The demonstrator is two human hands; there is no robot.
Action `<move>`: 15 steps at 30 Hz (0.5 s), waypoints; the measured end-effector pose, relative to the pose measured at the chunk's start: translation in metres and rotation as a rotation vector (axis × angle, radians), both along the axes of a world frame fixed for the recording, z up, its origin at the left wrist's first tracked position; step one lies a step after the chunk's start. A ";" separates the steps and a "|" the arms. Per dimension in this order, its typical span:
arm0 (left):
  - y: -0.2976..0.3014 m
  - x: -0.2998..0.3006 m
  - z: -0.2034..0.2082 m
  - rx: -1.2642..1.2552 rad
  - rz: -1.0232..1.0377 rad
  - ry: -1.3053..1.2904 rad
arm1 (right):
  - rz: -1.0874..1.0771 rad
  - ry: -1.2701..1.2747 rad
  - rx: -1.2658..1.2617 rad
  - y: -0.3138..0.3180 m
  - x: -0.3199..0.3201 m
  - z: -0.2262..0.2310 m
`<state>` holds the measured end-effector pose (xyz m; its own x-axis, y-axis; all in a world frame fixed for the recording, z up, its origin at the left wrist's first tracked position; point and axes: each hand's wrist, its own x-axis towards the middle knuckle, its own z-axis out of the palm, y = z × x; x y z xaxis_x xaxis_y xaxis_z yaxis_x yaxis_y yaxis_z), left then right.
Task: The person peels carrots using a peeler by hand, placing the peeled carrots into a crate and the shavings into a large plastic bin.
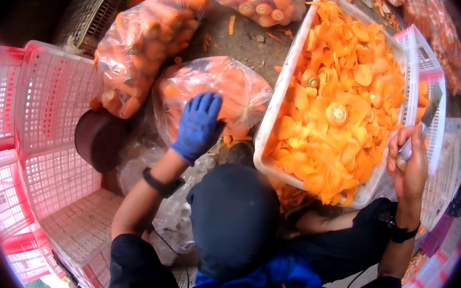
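Note:
My left hand (199, 127), in a blue glove, is over a clear plastic bag of carrots (240, 93). Its fingers are stretched out and it grips nothing; whether the palm presses on the bag I cannot tell. My bare right hand (411, 162) is closed around a knife (431, 107), blade pointing up and away from me, at the right side of a white tub (265, 141). Orange carrot peelings (323, 152) heap the tub to its rim. A cut carrot end (336, 114) lies on top of them.
Another bag of carrots (140, 48) leans at the far left, and a third bag (264, 7) lies at the back. Pink and white plastic crates (57, 123) stand on the left. White baskets (429, 68) line the right. A dark round container (99, 138) sits beside the left crate.

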<state>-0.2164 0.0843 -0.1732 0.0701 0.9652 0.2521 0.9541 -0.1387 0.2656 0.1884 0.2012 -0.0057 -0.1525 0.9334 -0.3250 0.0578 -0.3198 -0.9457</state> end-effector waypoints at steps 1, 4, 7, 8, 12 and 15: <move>0.010 0.004 -0.004 0.002 0.002 0.001 | 0.002 0.001 0.002 0.001 -0.004 -0.001; 0.031 0.014 -0.019 -0.178 0.036 -0.032 | 0.002 -0.022 0.001 0.004 -0.014 0.000; 0.048 0.025 -0.023 0.009 -0.025 0.225 | 0.031 -0.001 -0.005 0.004 -0.013 0.000; 0.057 0.028 -0.024 0.004 -0.028 0.224 | 0.028 -0.002 -0.010 0.003 -0.011 -0.002; 0.087 0.034 -0.045 -0.192 -0.156 0.023 | 0.020 -0.001 -0.049 0.007 -0.007 -0.009; 0.099 0.038 -0.071 -0.227 -0.117 0.123 | 0.000 -0.035 -0.050 0.012 -0.011 -0.006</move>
